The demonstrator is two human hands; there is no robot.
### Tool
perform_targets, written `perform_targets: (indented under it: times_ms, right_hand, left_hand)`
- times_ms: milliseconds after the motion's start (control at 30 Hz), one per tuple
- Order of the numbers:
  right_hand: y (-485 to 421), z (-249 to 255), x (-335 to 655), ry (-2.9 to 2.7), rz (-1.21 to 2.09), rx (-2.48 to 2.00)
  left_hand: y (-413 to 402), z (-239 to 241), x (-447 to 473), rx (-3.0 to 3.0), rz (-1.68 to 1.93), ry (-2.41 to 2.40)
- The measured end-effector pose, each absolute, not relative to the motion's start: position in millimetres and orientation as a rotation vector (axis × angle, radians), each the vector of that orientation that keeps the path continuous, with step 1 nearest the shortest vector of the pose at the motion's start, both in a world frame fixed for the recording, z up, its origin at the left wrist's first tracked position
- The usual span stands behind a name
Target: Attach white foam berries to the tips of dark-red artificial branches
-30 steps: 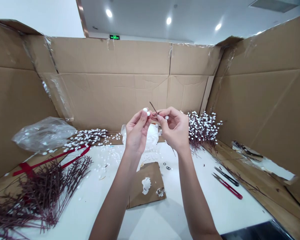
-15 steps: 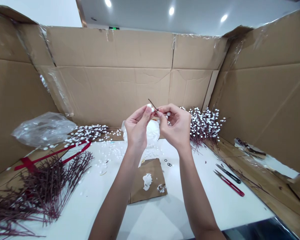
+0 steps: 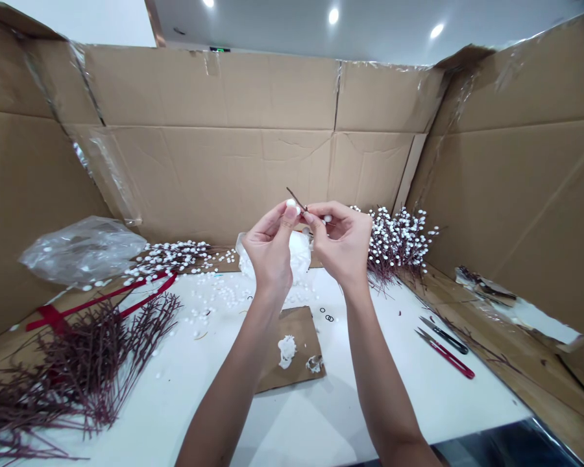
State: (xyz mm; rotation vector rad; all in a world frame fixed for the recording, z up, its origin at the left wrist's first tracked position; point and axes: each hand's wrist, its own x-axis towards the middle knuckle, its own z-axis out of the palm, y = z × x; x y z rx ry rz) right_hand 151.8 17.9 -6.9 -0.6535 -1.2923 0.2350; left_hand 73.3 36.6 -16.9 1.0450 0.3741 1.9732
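Note:
Both my hands are raised close together over the far part of the table. My left hand [image 3: 272,241] pinches a small white foam ball [image 3: 291,203] between thumb and fingertips. In my right hand [image 3: 343,237] the fingers are closed on a thin brown twig [image 3: 296,197], whose bare tip points up and left. The ball lies right by the twig; whether it is fixed on it I cannot tell. Another white ball [image 3: 328,218] shows by my right fingers. Below is a cardboard piece [image 3: 296,324] with a white paste blob [image 3: 287,351].
Brown twigs [image 3: 92,350] are heaped at left with a red ribbon [image 3: 92,303]. Behind them are a plastic bag [image 3: 85,250] and white-balled stems [image 3: 175,256]. Finished-looking stems [image 3: 399,240] stand at right, beyond red snips [image 3: 445,353] and black snips [image 3: 445,334]. Cardboard walls [image 3: 214,175] surround the table.
My hands stay at nearly the same place, still holding the ball and the twig. The left wrist has shifted slightly right, and the view has tilted a little.

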Motion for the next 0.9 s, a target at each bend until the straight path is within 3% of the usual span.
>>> perform_targets:
  times_ms: [267, 900]
  right_hand:
    - [21.8, -4.4, 155.6, -1.289, 0.530, -0.552]
    - [27.4, -10.7, 152.6, -1.263, 0.281, -0.696]
  left_hand:
    - [37.4, -15.0, 74.8, 0.923, 2.001, 0.338]
    - [40.2, -19.3, 75.8, 1.036, 2.014, 0.438]
